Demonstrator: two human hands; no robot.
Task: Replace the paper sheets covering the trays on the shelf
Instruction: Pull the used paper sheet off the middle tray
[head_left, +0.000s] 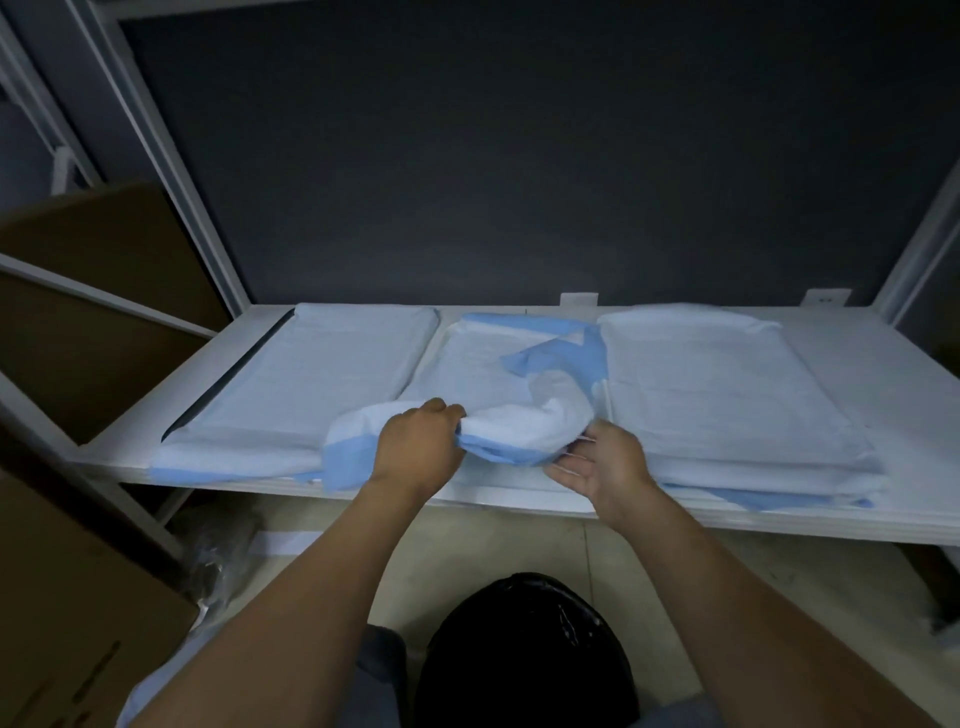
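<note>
As it lay half lifted from the middle tray (467, 358) on the white shelf (883, 338), the paper sheet (524, 421) was a crumpled roll, white on one face and blue on the other. A blue strip of it twisted back toward the tray's far right corner, and a blue-edged flap hung over the tray's near left corner. The bunched part sat along the near edge of the middle tray.

The person's left hand (415, 447) gripped the roll at the tray's near left, knuckles up, fingers curled tightly into the paper. The right hand (602, 462) was at the tray's near right, palm up and loosely spread, its fingertips touching the underside of the roll without closing round it.

Just left of the middle tray, a left sheet (311, 374) lay smooth and flat. Just right of it, a right sheet (727, 384) also lay flat, a blue edge showing at its front. Below and in front of the middle tray was a black bag (524, 649). Brown cardboard boxes (78, 597) stood well to the left.
</note>
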